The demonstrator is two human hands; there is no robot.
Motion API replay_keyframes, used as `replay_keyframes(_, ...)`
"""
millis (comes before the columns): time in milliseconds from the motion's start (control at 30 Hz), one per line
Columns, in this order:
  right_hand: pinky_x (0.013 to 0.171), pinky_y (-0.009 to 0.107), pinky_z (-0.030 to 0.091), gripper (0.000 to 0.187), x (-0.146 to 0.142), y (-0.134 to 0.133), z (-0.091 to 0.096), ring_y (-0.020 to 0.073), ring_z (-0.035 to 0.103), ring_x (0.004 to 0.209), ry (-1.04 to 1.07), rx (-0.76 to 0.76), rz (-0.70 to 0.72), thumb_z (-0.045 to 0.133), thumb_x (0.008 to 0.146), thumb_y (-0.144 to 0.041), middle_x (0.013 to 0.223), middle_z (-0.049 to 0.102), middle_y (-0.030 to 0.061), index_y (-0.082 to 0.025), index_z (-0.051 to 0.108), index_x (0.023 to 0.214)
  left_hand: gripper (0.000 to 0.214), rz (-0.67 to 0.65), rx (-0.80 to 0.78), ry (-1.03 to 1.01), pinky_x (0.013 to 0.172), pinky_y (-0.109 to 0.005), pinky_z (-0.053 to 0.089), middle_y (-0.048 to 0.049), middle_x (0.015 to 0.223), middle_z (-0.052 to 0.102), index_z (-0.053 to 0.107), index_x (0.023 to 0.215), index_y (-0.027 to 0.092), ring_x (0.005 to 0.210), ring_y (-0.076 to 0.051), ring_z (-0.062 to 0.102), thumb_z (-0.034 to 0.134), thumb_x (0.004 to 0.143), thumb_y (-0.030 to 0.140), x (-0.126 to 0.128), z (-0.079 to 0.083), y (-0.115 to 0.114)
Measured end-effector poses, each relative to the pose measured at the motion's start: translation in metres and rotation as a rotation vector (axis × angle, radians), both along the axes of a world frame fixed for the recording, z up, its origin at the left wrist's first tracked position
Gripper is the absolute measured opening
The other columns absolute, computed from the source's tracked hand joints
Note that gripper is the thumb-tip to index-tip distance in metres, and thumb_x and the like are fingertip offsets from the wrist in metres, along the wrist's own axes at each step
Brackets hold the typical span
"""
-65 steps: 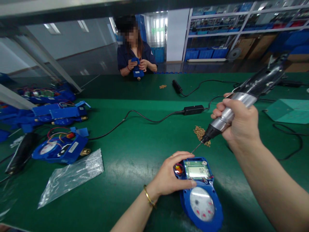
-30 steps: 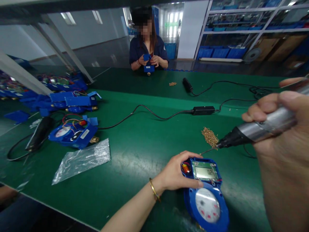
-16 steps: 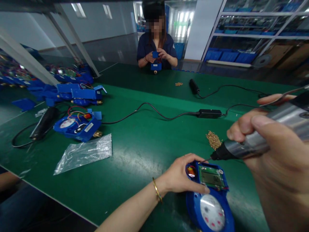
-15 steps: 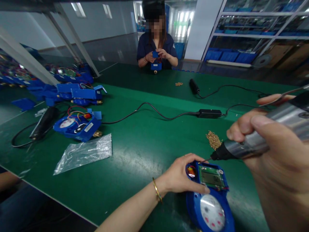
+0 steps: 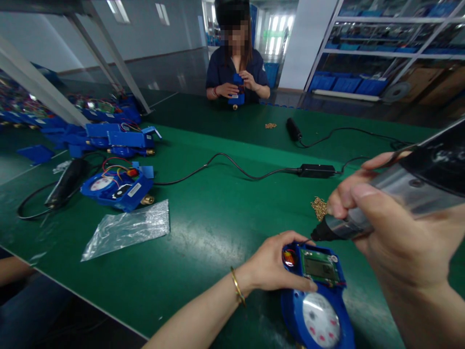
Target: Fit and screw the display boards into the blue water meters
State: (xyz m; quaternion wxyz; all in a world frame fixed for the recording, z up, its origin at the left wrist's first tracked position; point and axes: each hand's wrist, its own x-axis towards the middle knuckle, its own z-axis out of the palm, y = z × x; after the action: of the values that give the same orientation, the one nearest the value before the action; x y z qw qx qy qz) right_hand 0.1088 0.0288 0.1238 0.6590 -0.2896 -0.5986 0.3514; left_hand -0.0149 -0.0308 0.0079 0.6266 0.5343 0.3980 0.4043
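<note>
My left hand (image 5: 278,264) grips a blue water meter (image 5: 290,315) at the table's near side, thumb across its middle and fingers along its upper left edge. The meter has a round white dial (image 5: 321,320) and, above it, a green circuit board with a grey display (image 5: 320,268). Red and yellow parts show in a recess at its upper left. My right hand (image 5: 385,213) is wrapped round a silver and black electric screwdriver (image 5: 403,189). The tool slants down to the left, its thin bit at the meter's upper left corner; the very tip is hard to make out.
Small brass screws (image 5: 319,208) lie in a pile beyond the meter. A black cable with an inline box (image 5: 317,170) crosses the green table. Leftward are a clear plastic bag (image 5: 127,230), an opened blue meter (image 5: 118,186) and another screwdriver (image 5: 67,182). A co-worker (image 5: 236,72) sits opposite, handling a blue meter.
My right hand and the screwdriver have shifted left and the tool has tilted more steeply. My left hand and the meter stay almost in place. The co-worker's hands have moved slightly.
</note>
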Motion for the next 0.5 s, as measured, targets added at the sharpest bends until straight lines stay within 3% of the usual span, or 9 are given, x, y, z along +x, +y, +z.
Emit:
replay_keyframes(133,0.043,0.033,0.049,0.024,-0.002,-0.006,-0.002,0.0159,0.057,0.046,-0.040,-0.081,0.088,0.073,0.077,-0.009,0.064,0.061,-0.0031,-0.021,0.062,0.094,0.062,0.002,-0.020,-0.051,0.093,-0.041,0.049,-0.0063,0.106,0.070,0.067,0.110,0.018,0.096,-0.024,0.065,0.090,0.053,0.028,0.002,-0.003,0.000)
replay_keyframes(300,0.046,0.029,0.049,0.030,-0.002,-0.008,-0.006,0.0123,0.056,0.047,-0.045,-0.044,0.173,0.069,0.079,-0.005,0.069,0.063,-0.0039,-0.026,0.063,0.099,0.062,0.017,-0.010,-0.059,0.091,-0.041,0.049,-0.0061,0.101,0.070,0.067,0.107,0.017,0.093,-0.024,0.064,0.091,0.052,0.031,0.003,-0.008,0.000)
replay_keyframes(400,0.045,0.028,0.048,0.040,-0.001,-0.006,-0.006,0.0129,0.057,0.049,-0.099,-0.064,0.277,0.068,0.081,-0.008,0.069,0.062,-0.0030,-0.026,0.062,0.117,0.066,0.006,-0.011,-0.063,0.091,-0.041,0.049,-0.0071,0.105,0.070,0.066,0.111,0.018,0.097,-0.026,0.064,0.091,0.052,0.031,0.003,-0.010,0.000)
replay_keyframes(500,0.043,0.030,0.046,0.062,0.006,-0.007,0.001,0.0149,0.055,0.048,-0.088,-0.120,0.357,0.069,0.081,-0.017,0.065,0.061,-0.0030,-0.023,0.048,0.139,0.066,-0.016,-0.032,-0.056,0.091,-0.041,0.050,-0.0069,0.105,0.069,0.066,0.112,0.019,0.098,-0.026,0.064,0.091,0.052,0.030,0.002,-0.011,0.001)
